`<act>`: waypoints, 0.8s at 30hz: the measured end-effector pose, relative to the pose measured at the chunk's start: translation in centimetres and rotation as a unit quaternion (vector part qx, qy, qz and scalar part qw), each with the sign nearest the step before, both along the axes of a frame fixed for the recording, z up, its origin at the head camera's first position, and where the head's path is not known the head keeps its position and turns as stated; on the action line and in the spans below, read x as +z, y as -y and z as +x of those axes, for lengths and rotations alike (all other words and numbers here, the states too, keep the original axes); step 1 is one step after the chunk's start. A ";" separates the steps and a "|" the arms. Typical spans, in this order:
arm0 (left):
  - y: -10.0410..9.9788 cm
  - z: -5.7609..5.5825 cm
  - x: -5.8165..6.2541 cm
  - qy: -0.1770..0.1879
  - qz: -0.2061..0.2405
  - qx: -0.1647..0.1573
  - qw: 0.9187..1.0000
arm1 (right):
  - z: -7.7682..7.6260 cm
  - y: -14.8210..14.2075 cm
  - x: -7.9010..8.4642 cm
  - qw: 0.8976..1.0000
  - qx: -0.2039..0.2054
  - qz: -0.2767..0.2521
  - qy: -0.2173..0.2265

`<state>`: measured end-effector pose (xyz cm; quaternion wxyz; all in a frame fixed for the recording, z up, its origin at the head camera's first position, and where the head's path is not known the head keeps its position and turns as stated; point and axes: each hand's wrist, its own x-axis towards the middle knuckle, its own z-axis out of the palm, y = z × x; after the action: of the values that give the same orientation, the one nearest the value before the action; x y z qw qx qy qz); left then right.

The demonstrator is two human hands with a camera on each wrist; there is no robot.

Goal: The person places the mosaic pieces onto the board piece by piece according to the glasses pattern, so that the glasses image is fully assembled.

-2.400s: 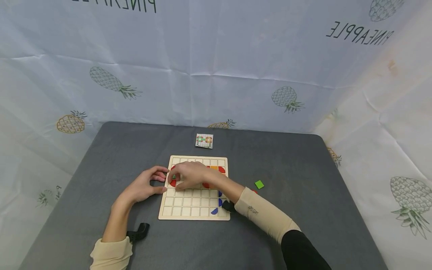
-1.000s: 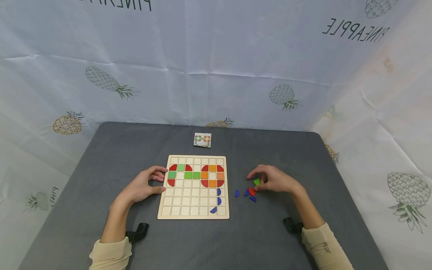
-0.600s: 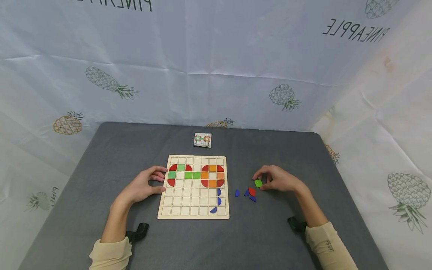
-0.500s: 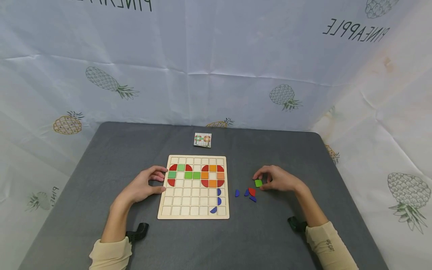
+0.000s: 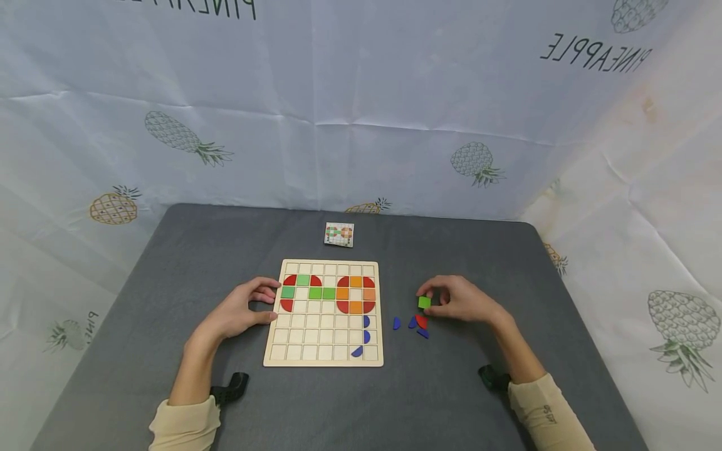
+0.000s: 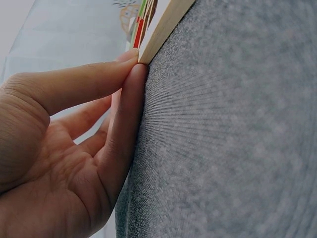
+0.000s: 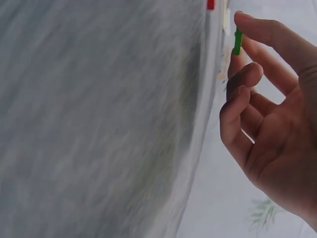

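The wooden grid board (image 5: 324,354) lies on the grey table. Red, green and orange pieces fill some upper squares. Several blue half-round pieces lie in its lower right. At the board's left edge rests my left hand (image 5: 242,307), thumb and index finger touching the side, as the left wrist view also shows. Right of the board, my right hand (image 5: 465,299) pinches a bright green square tile (image 5: 424,302) between thumb and fingertips, just above the table. In the right wrist view the tile (image 7: 237,42) appears edge-on, its other fingers loosely curled.
A red piece (image 5: 421,321) and several blue pieces (image 5: 397,323) lie on the table between board and right hand. Beyond the board is a small printed pattern card (image 5: 339,234). A pineapple-print curtain (image 5: 361,156) hangs behind the table.
My right hand came from over the board's left part to the loose pieces, pinched the green tile, and has just raised it slightly leftward. The left hand stays at the board's edge.
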<state>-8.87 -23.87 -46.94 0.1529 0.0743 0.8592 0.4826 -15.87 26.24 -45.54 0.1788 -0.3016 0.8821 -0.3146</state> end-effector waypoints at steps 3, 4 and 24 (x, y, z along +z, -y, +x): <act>0.1 0.0 0.0 -0.002 -0.002 -0.002 1.000 | 0.1 1.1 0.3 1.000 -0.002 -0.010 -0.007; 0.1 0.0 0.0 -0.003 -0.002 -0.002 1.000 | 0.1 1.6 0.4 1.000 -0.001 -0.013 -0.007; 0.0 0.1 -0.2 -0.009 -0.005 0.000 1.000 | -0.4 13.4 2.0 0.992 0.113 -0.019 -0.049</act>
<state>-8.80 -23.91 -47.11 0.1459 0.0776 0.8630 0.4774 -16.27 12.80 -43.56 0.1637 -0.4182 0.8437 -0.2940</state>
